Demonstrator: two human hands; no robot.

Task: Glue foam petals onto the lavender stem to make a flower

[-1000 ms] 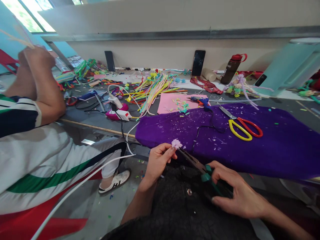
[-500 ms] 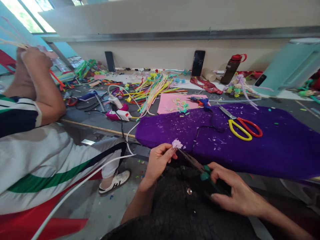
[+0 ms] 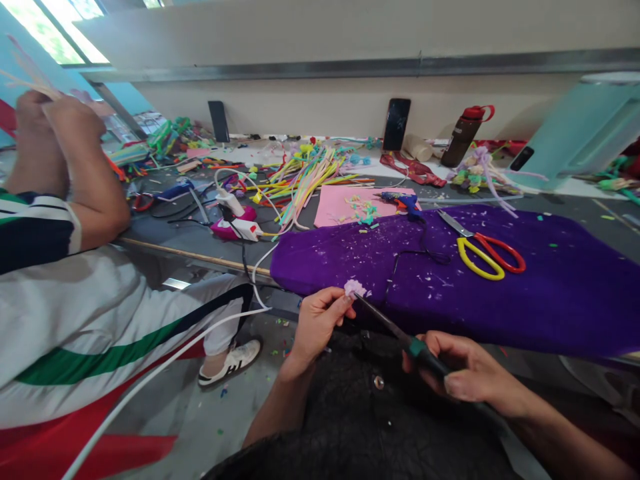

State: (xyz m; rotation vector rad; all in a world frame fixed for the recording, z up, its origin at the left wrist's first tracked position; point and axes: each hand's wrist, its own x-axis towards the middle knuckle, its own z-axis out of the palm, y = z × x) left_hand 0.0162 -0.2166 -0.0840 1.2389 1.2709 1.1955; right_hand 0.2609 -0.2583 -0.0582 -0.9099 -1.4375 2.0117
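Between the thumb and forefinger of my left hand (image 3: 323,323) is a small, fluffy pale-lilac piece (image 3: 354,289), pinched just over the front edge of the purple cloth (image 3: 560,287). My right hand (image 3: 463,370) is wrapped round the dark green handles of a pair of scissors (image 3: 387,323). Their long narrow blades point up and left, with the tips at the lilac piece. The blades look nearly closed. A second pair of scissors (image 3: 483,253), with one yellow and one red handle, lies on the cloth.
A blue glue gun (image 3: 407,203) rests on a pink sheet (image 3: 333,203) with cut bits. Behind are colourful pipe cleaners (image 3: 315,180), a phone (image 3: 397,125), a bottle (image 3: 465,137) and a teal container (image 3: 580,133). At left, a power strip (image 3: 237,229) and a co-worker's arm (image 3: 90,173).
The scissors have turned in my right hand and their blades have come closer together. My right fingers have shifted on the handles. My left hand keeps its pinch on the lilac piece.
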